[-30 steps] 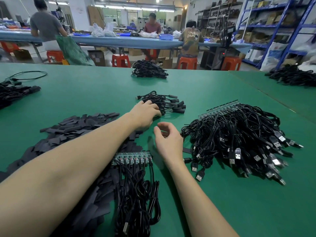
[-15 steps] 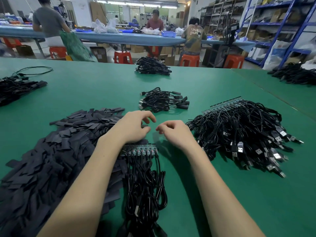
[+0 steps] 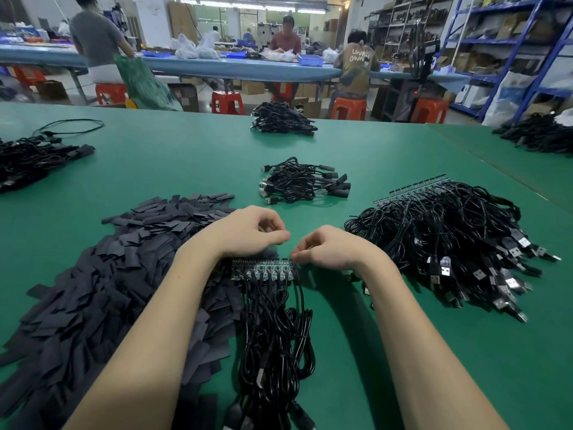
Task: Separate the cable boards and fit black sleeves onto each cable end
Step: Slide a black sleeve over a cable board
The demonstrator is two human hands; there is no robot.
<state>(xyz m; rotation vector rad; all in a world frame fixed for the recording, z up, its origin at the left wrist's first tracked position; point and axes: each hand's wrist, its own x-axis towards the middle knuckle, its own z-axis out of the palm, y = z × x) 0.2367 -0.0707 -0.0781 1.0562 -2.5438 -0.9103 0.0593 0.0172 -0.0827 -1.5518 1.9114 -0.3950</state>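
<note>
Head view showed the strip of cable boards (image 3: 263,269) lying just below the centre of the frame, its black cables (image 3: 274,330) trailing down toward the lower edge. The strip looked thin, stiff and brittle, scored to snap apart, so it likely wanted a hold on its edges at a score line, not on the soldered leads, which seemed the fragile part. The cables looked light and limp.

The right hand (image 3: 330,248) had its curled fingers (image 3: 297,254) at the strip's right end, apparently pinching that corner, though the contact was too small to be sure. The left hand (image 3: 248,231) rested at the strip's upper left with fingers curled; I could not tell whether it held anything.

Flat black sleeves (image 3: 102,274), light and probably slippery, were heaped at left on the green counter (image 3: 173,156). Unseparated bundles (image 3: 449,240) lay at right, and a small finished pile (image 3: 304,181) above centre.
</note>
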